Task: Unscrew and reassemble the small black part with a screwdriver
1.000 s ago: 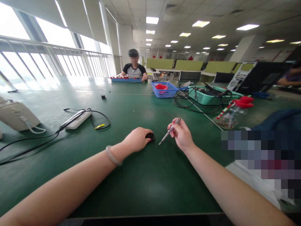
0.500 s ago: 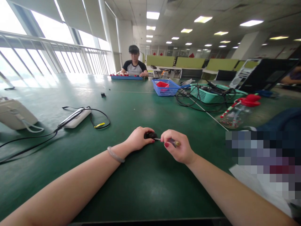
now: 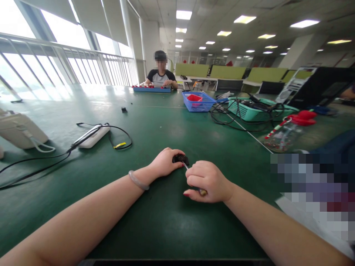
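My left hand (image 3: 167,162) is closed around a small black part (image 3: 181,159), thumb at its near side and fingers over the far side, low over the green table (image 3: 172,229). What kind of part it is cannot be made out. In my right hand (image 3: 209,180) is a screwdriver (image 3: 186,167), its thin metal shaft slanting up and left to the black part. The tip meets or nearly meets that part. Most of the handle is hidden by my fingers; its yellowish end (image 3: 203,192) shows below them.
At left are a white power strip (image 3: 94,136) with a black cord and a cream case (image 3: 22,129). A blue basket (image 3: 198,105), a green basket (image 3: 246,111) with cables, and a red-lidded bottle (image 3: 290,131) stand right. Across the table, a person (image 3: 161,75) handles a blue tray (image 3: 152,89).
My right hand has swung down and toward me, so the screwdriver now slants steeply instead of lying nearly level. The left hand still grips the black part. The view has shifted slightly.
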`<state>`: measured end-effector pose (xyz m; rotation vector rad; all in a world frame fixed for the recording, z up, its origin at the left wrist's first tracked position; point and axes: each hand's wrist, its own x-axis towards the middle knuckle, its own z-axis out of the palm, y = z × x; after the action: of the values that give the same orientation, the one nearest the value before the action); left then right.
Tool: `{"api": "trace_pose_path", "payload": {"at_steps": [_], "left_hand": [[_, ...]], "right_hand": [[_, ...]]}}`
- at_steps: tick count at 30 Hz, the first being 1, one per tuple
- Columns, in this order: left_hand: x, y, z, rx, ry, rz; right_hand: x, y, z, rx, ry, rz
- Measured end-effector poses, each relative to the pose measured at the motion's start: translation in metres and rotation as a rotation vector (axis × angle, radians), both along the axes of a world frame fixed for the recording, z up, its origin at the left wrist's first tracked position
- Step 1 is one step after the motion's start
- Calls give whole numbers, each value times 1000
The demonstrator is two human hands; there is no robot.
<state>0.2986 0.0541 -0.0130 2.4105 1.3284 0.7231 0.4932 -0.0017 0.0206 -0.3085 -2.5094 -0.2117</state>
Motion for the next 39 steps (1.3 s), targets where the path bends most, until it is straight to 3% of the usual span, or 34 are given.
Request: {"api": "trace_pose_path", "payload": {"at_steps": [18,23,39], "left_hand": [[0,-2,2,-22,14,18],[0,-2,0,-11,9,5],[1,-3,4,-32,-2,21]], "right_hand": [[-3,-2,-2,77,6,-49],[-1,1,-1,4,50,-99],[0,3,-2,92,3,-12]]}}
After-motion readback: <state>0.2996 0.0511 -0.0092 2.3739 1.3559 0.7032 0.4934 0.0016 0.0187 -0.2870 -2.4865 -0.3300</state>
